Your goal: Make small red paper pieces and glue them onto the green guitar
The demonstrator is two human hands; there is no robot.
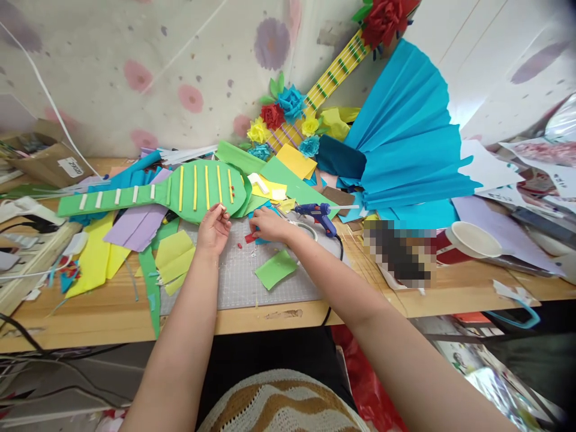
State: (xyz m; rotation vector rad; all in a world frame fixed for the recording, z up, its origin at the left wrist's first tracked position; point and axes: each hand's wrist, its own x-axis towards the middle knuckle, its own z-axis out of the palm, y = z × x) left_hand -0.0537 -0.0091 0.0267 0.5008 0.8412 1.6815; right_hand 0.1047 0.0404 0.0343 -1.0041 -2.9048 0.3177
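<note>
The left hand [215, 229] is raised at the near side of a green, lute-shaped paper model [188, 195], its fingers curled and thumb tip brought to fingertip; whether a tiny piece is pinched there cannot be told. The right hand [269, 226] is lowered, fingers bent down, beside a small red paper scrap [250, 239], perhaps so that it can be picked or steadied; its grip is hidden. A grey gridded mat [238, 288] is laid near the tabletop's [438, 298] front edge, probably so that the wood is protected. The model is rested towards the tabletop's back left corner, neck pointed at the left edge, crossed by white strips [117, 196] and longer yellow strips [195, 187].
</note>
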